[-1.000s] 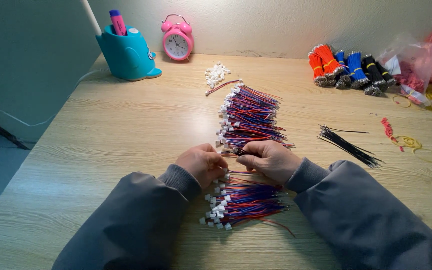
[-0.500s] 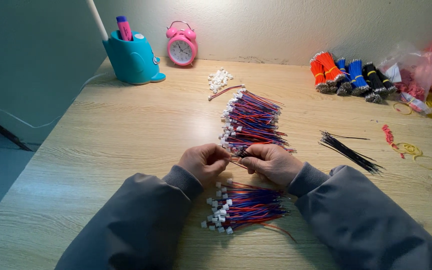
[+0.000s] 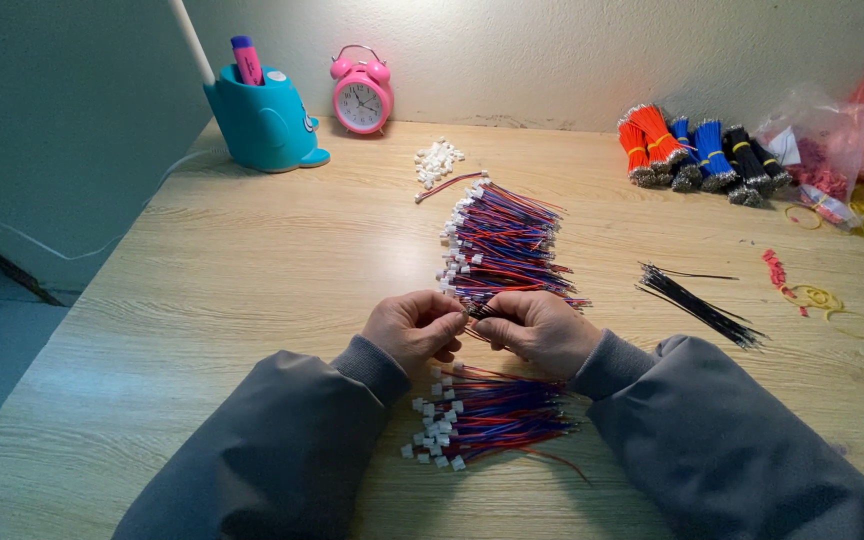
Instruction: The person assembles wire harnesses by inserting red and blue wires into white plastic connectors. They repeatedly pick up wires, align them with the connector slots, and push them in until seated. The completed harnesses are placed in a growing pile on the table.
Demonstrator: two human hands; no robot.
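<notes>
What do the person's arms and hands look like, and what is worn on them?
Both arms wear long, loose sleeves of plain dark grey cloth with ribbed cuffs at the wrists. The left hand and the right hand are bare: no gloves, and no ring or watch is visible. The sleeves show no markings.

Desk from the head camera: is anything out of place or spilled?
Little stands out. One red-blue wire lies alone between the white connectors and the big wire pile. Loose rubber bands are scattered at the right. Both hands meet over the wires.
</notes>
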